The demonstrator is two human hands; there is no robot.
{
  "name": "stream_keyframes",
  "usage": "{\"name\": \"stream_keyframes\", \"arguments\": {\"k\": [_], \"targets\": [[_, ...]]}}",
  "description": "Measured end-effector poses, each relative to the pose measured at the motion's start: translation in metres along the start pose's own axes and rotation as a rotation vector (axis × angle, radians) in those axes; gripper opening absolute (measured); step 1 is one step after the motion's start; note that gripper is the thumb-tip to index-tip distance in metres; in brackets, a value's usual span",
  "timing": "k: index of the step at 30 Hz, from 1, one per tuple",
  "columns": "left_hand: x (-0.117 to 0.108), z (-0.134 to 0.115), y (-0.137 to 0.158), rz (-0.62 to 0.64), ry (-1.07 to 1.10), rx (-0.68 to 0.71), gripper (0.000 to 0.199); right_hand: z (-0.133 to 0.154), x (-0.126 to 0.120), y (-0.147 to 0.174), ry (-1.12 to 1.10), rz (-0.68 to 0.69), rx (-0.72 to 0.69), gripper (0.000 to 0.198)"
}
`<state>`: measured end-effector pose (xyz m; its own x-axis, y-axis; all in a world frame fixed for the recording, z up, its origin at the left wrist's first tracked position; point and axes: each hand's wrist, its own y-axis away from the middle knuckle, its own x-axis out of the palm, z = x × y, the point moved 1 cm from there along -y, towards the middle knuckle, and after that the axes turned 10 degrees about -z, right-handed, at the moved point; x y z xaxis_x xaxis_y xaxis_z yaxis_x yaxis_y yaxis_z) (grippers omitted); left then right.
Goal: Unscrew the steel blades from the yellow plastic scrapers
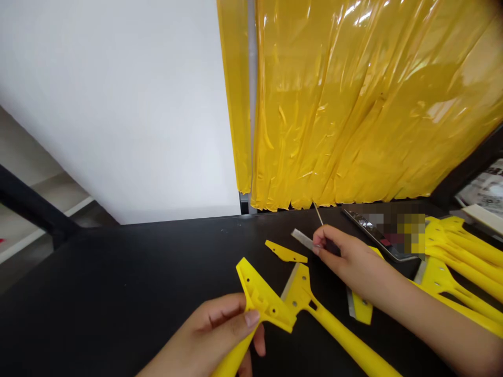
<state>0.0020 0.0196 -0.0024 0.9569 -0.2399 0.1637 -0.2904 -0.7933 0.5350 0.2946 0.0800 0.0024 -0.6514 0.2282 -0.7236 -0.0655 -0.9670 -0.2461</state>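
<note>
My left hand [223, 332] is closed around a yellow scraper handle [265, 301], its wide head turned up with two screw holes and no blade in it. Between the thumb and fingers of my right hand [338, 251] is the end of a thin metal blade [302, 237]. A thin metal rod [318, 213] sticks up from behind those same fingers; its other end is hidden. Just left of the right hand lies a yellow clamp plate [286, 252] with holes. A yellow scraper with a blade fitted [334, 324] rests beside the left hand's scraper.
Several more yellow scrapers [442, 275] lie at the right on the black tabletop [98, 293]. A phone-like device [373, 235], partly blurred out, sits behind the right forearm. A white panel [129, 115] and yellow plastic sheeting [334, 115] stand along the back edge.
</note>
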Motion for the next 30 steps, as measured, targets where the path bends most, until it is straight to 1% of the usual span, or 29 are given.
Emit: {"name": "stream_keyframes", "arguments": {"k": [4, 10, 13, 15, 16, 18, 20, 22, 26, 28, 30], "targets": [[0.003, -0.002, -0.001, 0.026, -0.004, 0.002, 0.04, 0.011, -0.006, 0.005, -0.196, -0.021, 0.012, 0.013], [0.012, -0.008, 0.008, 0.036, -0.006, -0.002, 0.034, 0.04, -0.011, 0.034, -0.382, 0.063, 0.06, 0.013], [0.017, -0.008, 0.011, 0.003, 0.037, -0.009, 0.035, 0.055, -0.008, 0.05, -0.478, 0.096, 0.114, 0.013], [0.02, -0.008, 0.009, 0.015, 0.077, 0.004, 0.038, 0.064, -0.004, 0.058, -0.538, 0.122, 0.121, 0.011], [0.021, -0.008, 0.008, 0.037, 0.09, 0.015, 0.041, 0.069, -0.002, 0.06, -0.544, 0.135, 0.101, 0.011], [0.022, -0.01, 0.005, 0.07, 0.089, 0.048, 0.044, 0.077, 0.003, 0.063, -0.521, 0.157, 0.013, 0.011], [0.022, -0.013, 0.005, 0.056, 0.048, 0.073, 0.046, 0.085, 0.008, 0.062, -0.495, 0.17, -0.074, 0.013], [0.023, -0.017, 0.008, 0.012, -0.008, 0.086, 0.05, 0.09, 0.011, 0.059, -0.504, 0.191, -0.101, 0.011], [0.027, -0.024, 0.016, -0.094, -0.076, 0.117, 0.054, 0.091, 0.014, 0.052, -0.557, 0.223, -0.007, 0.01], [0.028, -0.022, 0.015, -0.102, -0.105, 0.136, 0.055, 0.089, 0.014, 0.05, -0.586, 0.241, 0.049, 0.012], [0.028, -0.017, 0.011, -0.082, -0.122, 0.15, 0.058, 0.085, 0.015, 0.049, -0.616, 0.269, 0.088, 0.014]]}}
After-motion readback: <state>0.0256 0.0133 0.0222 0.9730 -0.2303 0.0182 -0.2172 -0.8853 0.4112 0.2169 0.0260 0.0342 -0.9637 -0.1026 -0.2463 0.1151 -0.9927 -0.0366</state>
